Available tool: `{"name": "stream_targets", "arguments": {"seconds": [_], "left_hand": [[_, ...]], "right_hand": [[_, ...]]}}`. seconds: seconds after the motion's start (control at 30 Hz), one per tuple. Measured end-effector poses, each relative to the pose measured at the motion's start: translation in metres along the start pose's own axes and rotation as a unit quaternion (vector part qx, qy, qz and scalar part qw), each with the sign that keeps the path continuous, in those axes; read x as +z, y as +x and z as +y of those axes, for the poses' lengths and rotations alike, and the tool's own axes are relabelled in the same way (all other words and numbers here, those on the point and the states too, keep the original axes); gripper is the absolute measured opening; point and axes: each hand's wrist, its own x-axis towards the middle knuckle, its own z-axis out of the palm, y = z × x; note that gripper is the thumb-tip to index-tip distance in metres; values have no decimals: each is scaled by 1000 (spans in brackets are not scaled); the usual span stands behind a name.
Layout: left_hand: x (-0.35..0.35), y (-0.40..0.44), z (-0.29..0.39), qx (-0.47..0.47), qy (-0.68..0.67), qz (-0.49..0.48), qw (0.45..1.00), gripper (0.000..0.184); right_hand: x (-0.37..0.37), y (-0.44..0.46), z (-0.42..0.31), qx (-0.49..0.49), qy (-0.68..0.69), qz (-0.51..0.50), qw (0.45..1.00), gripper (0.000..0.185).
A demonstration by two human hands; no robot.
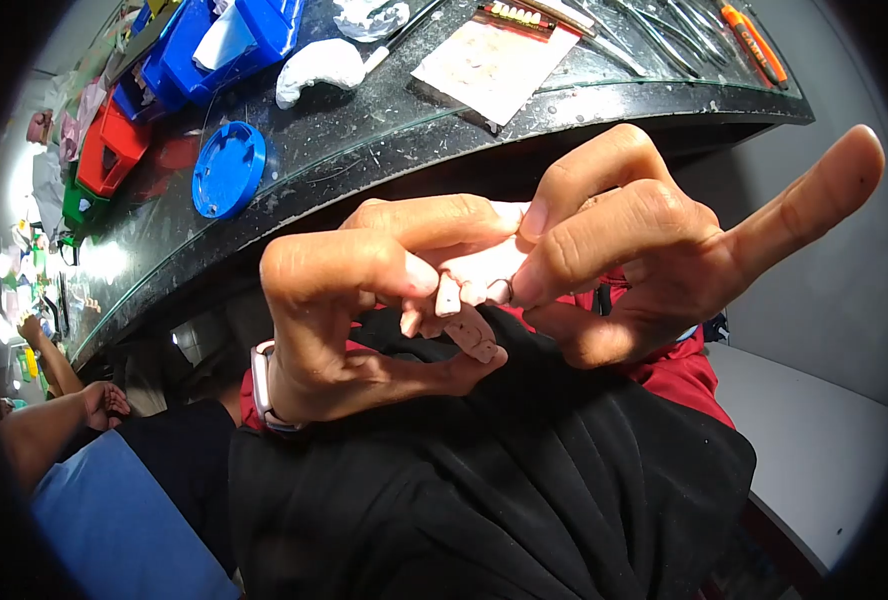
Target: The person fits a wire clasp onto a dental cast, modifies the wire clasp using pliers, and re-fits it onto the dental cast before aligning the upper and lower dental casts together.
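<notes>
A small pale pink dental model [472, 332] with tooth-like pieces hangs between my two hands, in front of the bench edge. My left hand [349, 300] is closed on it, with the fingers along its top and the thumb beneath its lower part. From the other side, my right hand [629, 250] pinches its upper right edge with bent fingers, while one finger stretches out to the upper right. Part of the model is hidden behind the fingers.
On the dark bench [364, 150] are a blue round lid [229, 170], white plaster-like pieces [321, 72], a stained paper sheet [494, 65], metal tools [664, 35] and an orange cutter [754, 45]. Blue bins [179, 75] and a red bin [112, 145] stand left. A co-worker's hand [104, 405] shows lower left.
</notes>
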Motion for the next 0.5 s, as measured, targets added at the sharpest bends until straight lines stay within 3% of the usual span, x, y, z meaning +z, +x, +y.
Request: {"name": "stream_targets", "arguments": {"seconds": [0.5], "left_hand": [[3, 0, 3, -16, 54, 7, 998, 87]], "right_hand": [[-1, -3, 7, -24, 0, -6, 1000, 54]]}}
